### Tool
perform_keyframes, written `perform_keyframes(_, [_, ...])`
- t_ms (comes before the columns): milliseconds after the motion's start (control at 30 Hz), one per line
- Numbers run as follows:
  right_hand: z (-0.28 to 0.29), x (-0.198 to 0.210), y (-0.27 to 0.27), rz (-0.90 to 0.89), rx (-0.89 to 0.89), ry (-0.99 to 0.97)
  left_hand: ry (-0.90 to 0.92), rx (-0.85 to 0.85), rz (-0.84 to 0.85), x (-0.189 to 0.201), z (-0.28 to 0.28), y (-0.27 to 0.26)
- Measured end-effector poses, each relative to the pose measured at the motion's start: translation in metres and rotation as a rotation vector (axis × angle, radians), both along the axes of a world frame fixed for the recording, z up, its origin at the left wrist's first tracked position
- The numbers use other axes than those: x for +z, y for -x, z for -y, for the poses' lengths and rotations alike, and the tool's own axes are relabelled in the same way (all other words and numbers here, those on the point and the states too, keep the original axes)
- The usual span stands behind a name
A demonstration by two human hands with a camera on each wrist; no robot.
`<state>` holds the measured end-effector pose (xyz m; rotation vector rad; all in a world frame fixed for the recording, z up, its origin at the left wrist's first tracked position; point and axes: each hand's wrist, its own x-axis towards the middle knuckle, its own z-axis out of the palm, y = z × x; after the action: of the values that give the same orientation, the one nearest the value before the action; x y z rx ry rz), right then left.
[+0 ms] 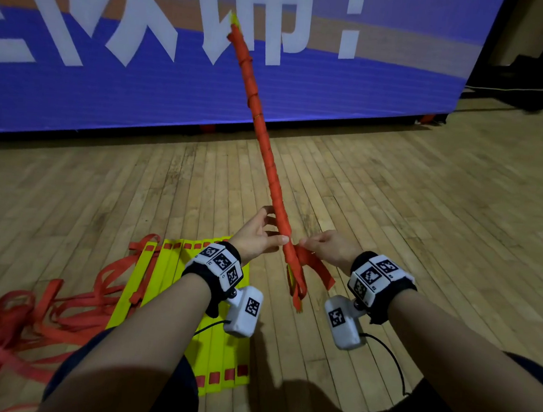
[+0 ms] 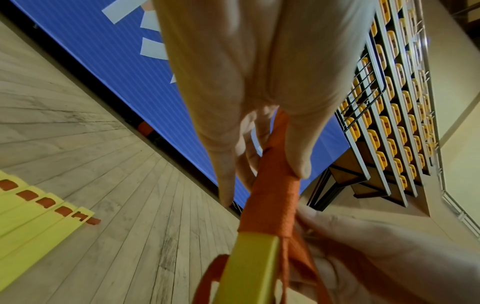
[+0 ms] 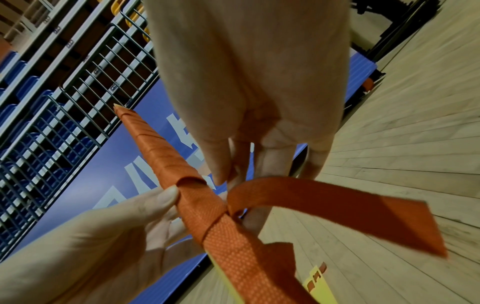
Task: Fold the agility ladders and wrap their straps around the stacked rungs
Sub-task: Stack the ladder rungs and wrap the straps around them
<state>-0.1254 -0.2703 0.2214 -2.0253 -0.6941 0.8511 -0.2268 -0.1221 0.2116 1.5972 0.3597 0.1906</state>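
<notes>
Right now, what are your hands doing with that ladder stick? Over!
Left hand pinches wrapped rung bundle. Right hand holds loose strap end by the wrap. Second ladder lies unwrapped on floor. Nothing blocking.

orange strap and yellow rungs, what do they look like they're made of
Orange strap: most likely woven nylon or polyester webbing, matte; a dotted weave shows in the right wrist view and its loose tail bends limply.
Yellow rungs: probably rigid plastic, smooth with a slight sheen; flat, straight slats with clean-cut slots.
</notes>
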Motion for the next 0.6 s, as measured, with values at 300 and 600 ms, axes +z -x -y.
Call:
perform_keyframes(300, [0.0,-0.003,0.0,0.024,0.067,-0.038,-0.06,0.086,0.056,0.001,0.002,-0.001])
perform_keyframes(600, [-0.004,0.0,0.011,0.014,0.077,-0.094,-0.121,0.193,0.085,-0.001,0.001,-0.001])
